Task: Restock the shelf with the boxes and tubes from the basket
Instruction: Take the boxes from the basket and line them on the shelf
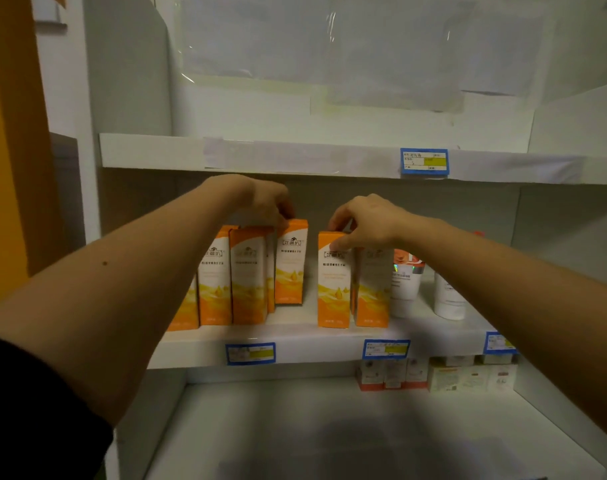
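Observation:
Several tall orange-and-white boxes stand on the middle shelf (295,341). My left hand (270,202) pinches the top of one orange box (291,268) set back in the row, beside a cluster of boxes (232,282) at the left. My right hand (364,221) grips the top of another orange box (333,289) at the shelf's front, with a matching box (373,292) right beside it. Two white tubes (404,285) (447,299) stand upside down to the right. The basket is out of view.
The upper shelf (260,155) carries a blue price label (424,161) and shows no goods. Small boxes (433,374) line the back right of the bottom shelf (329,427). Blue labels (250,353) mark the middle shelf's edge. An orange wall (4,168) is at left.

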### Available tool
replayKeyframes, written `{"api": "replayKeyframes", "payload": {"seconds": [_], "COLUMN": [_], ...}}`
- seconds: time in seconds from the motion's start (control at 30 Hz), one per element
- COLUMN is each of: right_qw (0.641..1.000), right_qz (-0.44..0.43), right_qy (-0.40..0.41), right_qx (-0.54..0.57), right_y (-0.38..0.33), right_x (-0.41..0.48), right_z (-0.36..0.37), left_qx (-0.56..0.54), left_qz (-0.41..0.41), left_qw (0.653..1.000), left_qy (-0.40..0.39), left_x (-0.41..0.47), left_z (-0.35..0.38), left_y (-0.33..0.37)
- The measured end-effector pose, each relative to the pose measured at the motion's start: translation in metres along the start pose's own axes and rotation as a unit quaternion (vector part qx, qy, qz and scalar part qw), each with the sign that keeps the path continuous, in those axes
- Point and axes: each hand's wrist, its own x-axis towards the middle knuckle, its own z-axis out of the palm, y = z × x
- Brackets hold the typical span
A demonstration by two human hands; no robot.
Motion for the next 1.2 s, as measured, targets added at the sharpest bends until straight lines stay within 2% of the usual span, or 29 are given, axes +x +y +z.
{"api": "replayKeyframes", "payload": {"seconds": [0.13, 0.37, 0.57, 0.73, 0.97, 1.2], "right_qw": [1.000, 0.999, 0.995, 0.992, 0.992, 0.994], "right_qz": [0.011, 0.011, -0.002, -0.009, 0.010, -0.021], "right_qy": [-0.002, 0.006, 0.023, 0.031, 0.045, 0.057], "right_qx": [0.010, 0.033, 0.096, 0.119, 0.120, 0.088], "right_y": [0.002, -0.004, -0.022, -0.042, -0.052, -0.041], "right_x": [0.003, 0.006, 0.015, 0.031, 0.040, 0.025], "right_z": [0.004, 0.004, 0.005, 0.013, 0.028, 0.027], "left_qx": [-0.006, -0.026, -0.038, -0.057, -0.065, -0.070], "left_qz": [0.006, 0.019, 0.006, 0.002, 0.000, 0.007], "left_qw": [1.000, 0.999, 0.992, 0.986, 0.985, 0.985], "left_qy": [-0.009, 0.025, 0.122, 0.158, 0.157, 0.161], "left_x": [0.000, -0.005, -0.015, -0.027, -0.032, -0.028], "left_z": [0.009, 0.025, 0.018, 0.015, 0.020, 0.023], "left_y": [-0.006, -0.004, -0.006, -0.015, -0.020, -0.015]}}
